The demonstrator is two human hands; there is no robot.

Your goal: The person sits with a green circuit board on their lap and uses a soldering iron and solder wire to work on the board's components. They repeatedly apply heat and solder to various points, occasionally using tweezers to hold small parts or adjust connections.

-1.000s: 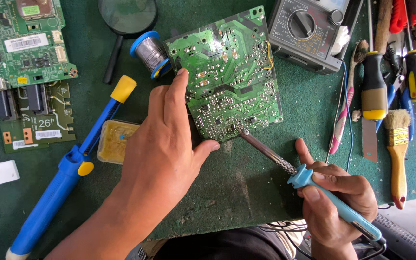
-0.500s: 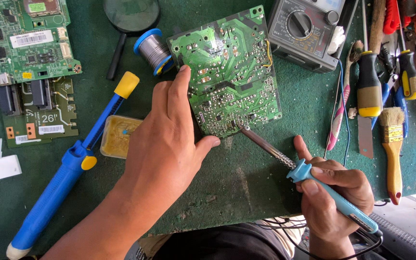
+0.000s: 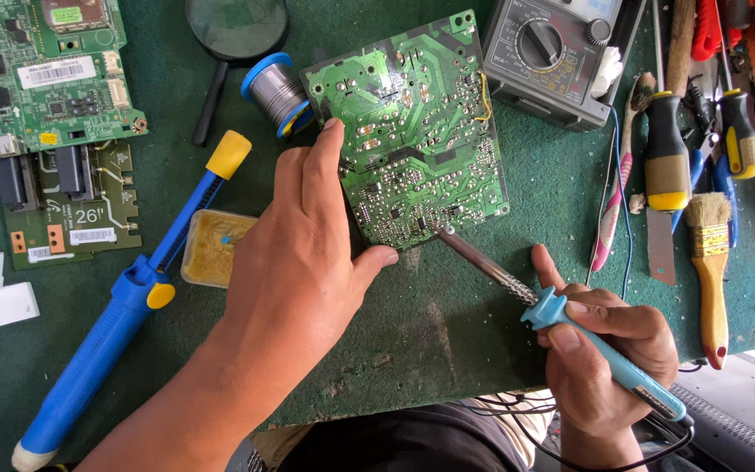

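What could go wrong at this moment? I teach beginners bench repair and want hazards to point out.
The left hand steadies the green circuit board with its thumb close to the soldering iron tip, so a slip could burn it. The board lies tilted against the solder spool and might shift under pressure. The iron's cord loops off the mat edge by the right hand and could snag.

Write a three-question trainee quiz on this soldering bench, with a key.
1. True or false: the left hand rests on the green circuit board.
2. Which tool does the right hand hold? A) soldering iron B) blue desoldering pump C) paintbrush
3. Fill in: the iron's tip touches the board's ____ edge.

Key: 1 true; 2 A; 3 lower.
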